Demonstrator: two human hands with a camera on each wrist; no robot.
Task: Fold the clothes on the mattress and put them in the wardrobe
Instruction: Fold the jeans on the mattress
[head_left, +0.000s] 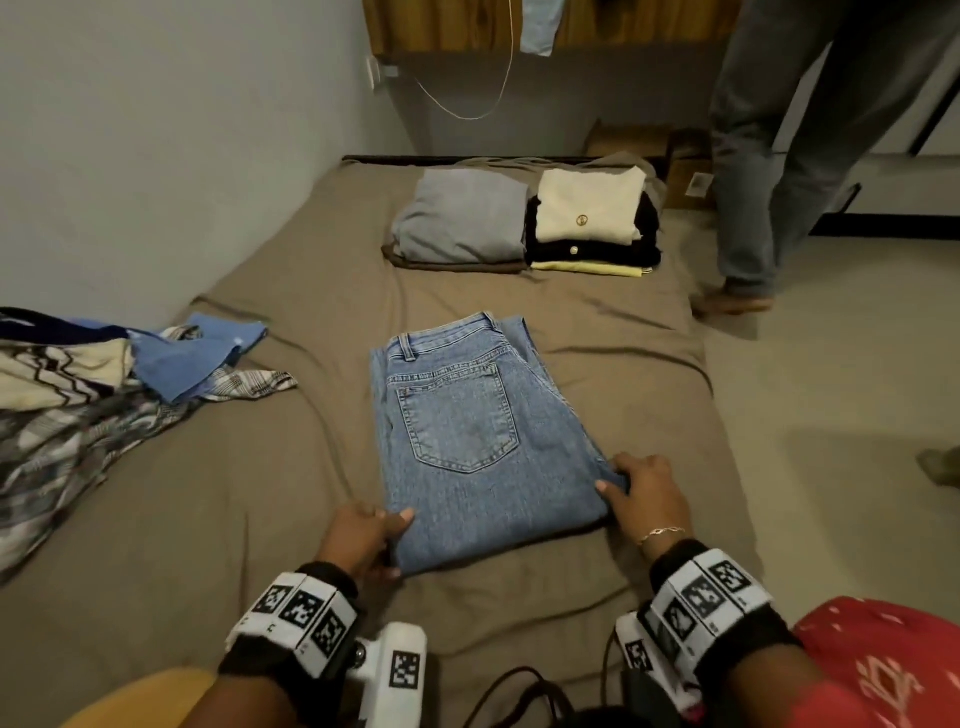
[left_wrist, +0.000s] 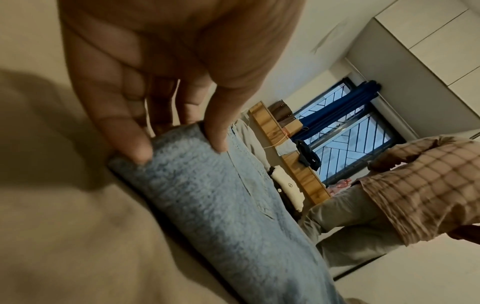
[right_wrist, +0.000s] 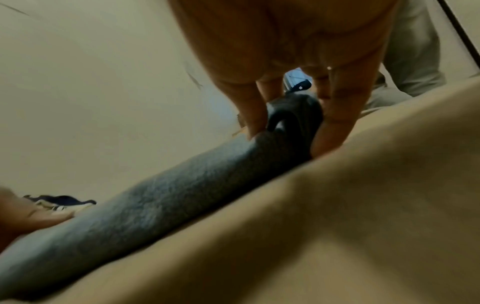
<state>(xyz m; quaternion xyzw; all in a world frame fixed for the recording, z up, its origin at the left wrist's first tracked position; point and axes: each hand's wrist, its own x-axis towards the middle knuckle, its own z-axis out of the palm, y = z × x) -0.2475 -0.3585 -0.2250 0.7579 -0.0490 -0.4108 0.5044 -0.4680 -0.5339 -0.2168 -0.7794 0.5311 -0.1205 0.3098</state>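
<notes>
folded blue jeans (head_left: 470, 441) lie flat in the middle of the mattress (head_left: 249, 499), back pocket up, waistband at the far end, the near folded edge right at the hands. left hand (head_left: 363, 535) pinches the near left corner of the denim, thumb on top and fingers tucked under the edge; the left wrist view shows the fingers (left_wrist: 135, 142) curled over the thick fold of the jeans (left_wrist: 207, 205). right hand (head_left: 647, 496) pinches the near right corner, thumb lying on the cloth, fingers curled round the side; in the right wrist view the fingers (right_wrist: 335, 123) clamp both sides of the bunched edge of the jeans (right_wrist: 161, 201), though that picture is blurred.

out to the left, a loose heap of unfolded clothes (head_left: 78, 395) sprawls along the wall side of the mattress, patterned pieces with a blue garment (head_left: 202, 353) on top. at the far end sit two folded stacks, touching: a grey pile (head_left: 462, 218) on the left, and beside it a stack with a cream top (head_left: 589, 205) over black and yellow layers. a second person (head_left: 795, 145) in jeans stands on the floor (head_left: 831, 395) just off the far right corner. a white cable (head_left: 488, 98) hangs against the far wall.
</notes>
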